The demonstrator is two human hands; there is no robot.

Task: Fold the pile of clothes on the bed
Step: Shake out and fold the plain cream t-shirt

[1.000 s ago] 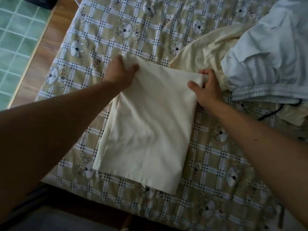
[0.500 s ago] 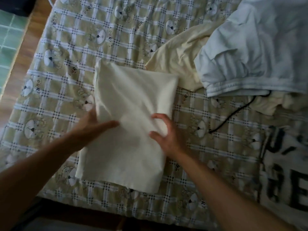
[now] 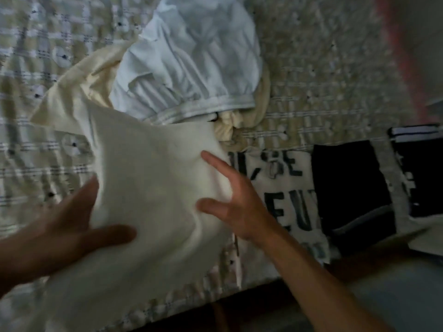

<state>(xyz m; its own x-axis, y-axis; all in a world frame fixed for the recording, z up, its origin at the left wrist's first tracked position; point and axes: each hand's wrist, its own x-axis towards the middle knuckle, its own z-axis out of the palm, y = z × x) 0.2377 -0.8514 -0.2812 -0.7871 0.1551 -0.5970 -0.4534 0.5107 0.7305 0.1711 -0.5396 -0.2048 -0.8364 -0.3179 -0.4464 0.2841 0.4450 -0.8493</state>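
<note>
A folded cream cloth [image 3: 153, 178] lies on the checked bedspread [image 3: 36, 149] near the bed's front edge. My left hand [image 3: 72, 224] grips its left side, thumb on top. My right hand [image 3: 230, 200] holds its right edge, fingers spread over the top. Behind the cloth lies a heap of unfolded clothes: a pale blue garment [image 3: 191, 61] on top of a cream garment [image 3: 79, 82]. The frame is motion-blurred.
Right of the cream cloth lie folded items: a white shirt with dark lettering [image 3: 287, 200], a black garment [image 3: 350, 188] and a grey and black one [image 3: 412, 173]. The bed's front edge [image 3: 191, 300] runs below my hands. A pink blurred object [image 3: 402, 56] stands at the right.
The view has swung right. Both hands moved from the cloth's far corners to its sides, took hold, and the cream cloth has shifted right toward the folded stack.
</note>
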